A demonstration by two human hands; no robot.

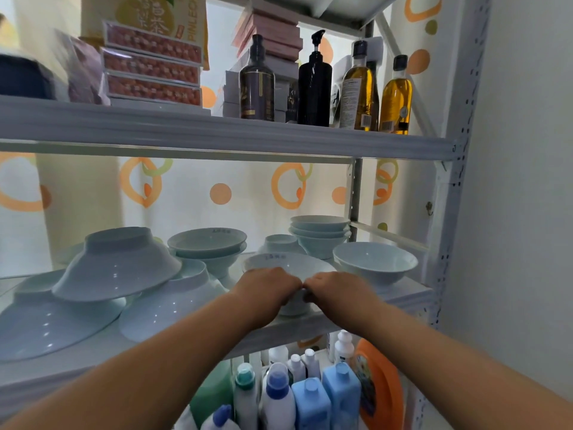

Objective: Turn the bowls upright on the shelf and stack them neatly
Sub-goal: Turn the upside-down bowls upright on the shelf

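Pale blue-white bowls fill the middle shelf (412,294). My left hand (266,291) and my right hand (336,290) both grip the near rim of an upright bowl (288,263) at the shelf's front centre. An upright bowl (375,262) stands alone to its right. Behind it sits an upright stack of three bowls (319,229), with an overturned bowl (280,242) beside it. Upright stacked bowls (207,243) stand at the back centre. On the left, overturned bowls lie piled: one on top (116,265), one at the far left (49,324), one in the middle (173,302).
The upper shelf (217,135) carries oil bottles (361,88), a black pump bottle (314,85) and boxes (152,66). Detergent bottles (310,398) crowd the space below. A white upright post (459,181) and a wall bound the right side.
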